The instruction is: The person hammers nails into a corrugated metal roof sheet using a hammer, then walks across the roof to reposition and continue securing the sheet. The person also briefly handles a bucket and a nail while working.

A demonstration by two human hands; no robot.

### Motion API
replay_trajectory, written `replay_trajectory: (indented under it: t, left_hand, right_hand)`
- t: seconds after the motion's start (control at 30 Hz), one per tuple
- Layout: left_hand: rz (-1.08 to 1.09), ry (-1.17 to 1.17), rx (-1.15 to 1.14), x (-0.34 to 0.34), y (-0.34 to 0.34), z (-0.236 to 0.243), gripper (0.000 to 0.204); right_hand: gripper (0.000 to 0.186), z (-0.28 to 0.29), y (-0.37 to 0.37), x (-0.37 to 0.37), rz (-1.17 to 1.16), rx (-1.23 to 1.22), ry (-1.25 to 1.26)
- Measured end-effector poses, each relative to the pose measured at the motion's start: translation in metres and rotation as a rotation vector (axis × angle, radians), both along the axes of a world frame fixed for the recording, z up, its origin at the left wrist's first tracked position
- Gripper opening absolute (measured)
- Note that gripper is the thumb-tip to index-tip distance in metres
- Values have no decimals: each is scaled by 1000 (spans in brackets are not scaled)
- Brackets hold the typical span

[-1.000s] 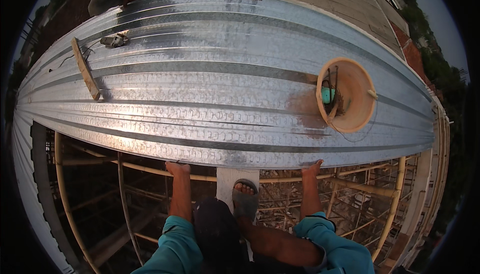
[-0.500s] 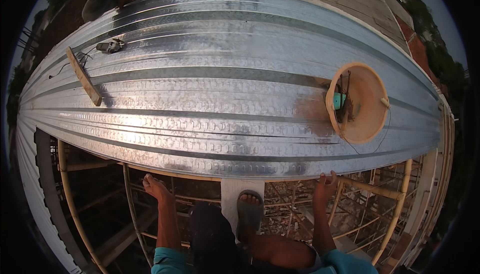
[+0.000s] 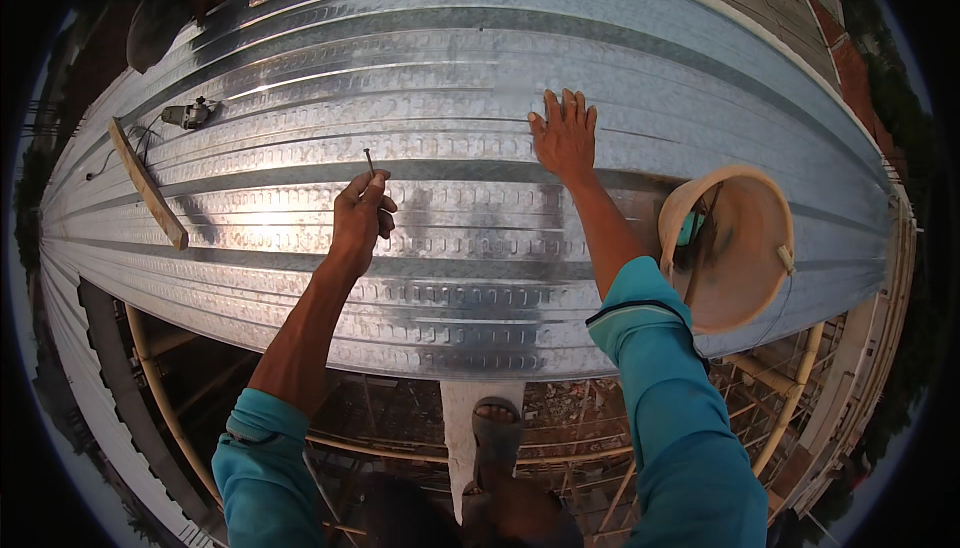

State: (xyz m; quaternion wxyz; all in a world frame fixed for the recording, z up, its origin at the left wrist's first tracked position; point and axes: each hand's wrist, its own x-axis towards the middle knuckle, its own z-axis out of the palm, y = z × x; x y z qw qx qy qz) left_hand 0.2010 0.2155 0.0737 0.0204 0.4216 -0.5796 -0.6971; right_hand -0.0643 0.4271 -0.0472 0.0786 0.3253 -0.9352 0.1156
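My left hand is closed in a pinch on a nail, which points up from between thumb and fingers with its head end showing. That hand is over the ribbed, shiny metal decking sheet. Farther forward and to the right, my right hand lies flat on the decking with its fingers stretched out, holding nothing. Right of my right forearm, an orange plastic tub rests tilted on the sheet. Inside it are a green item and some dark rods or tools I cannot make out.
A wooden plank and an angle grinder with a cord lie at the left. My sandalled foot stands on a narrow concrete beam. Open drops with bamboo poles flank it. Another person's leg shows at the far left.
Both hands have moved from the decking's near edge to over the sheet. A nail now shows in my left hand; my right hand has gone flat. The view has shifted.
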Motion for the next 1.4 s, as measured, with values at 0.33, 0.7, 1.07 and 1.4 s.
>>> replay_trajectory:
  t: [0.33, 0.7, 1.07, 1.4]
  left_hand:
    - [-281, -268, -386, -110, -65, 39, 32]
    - [-526, -227, -958, -226, -86, -58, 38]
    - [-387, -199, -878, -276, -86, -120, 32]
    - [-410, -165, -961, -297, -85, -131, 29]
  right_hand:
    - [53, 11, 0, -7, 27, -94, -13]
    - [55, 5, 3, -10, 13, -67, -70]
    - [51, 14, -4, -7, 3, -150, -43]
    - [44, 51, -12, 7, -184, -183, -293]
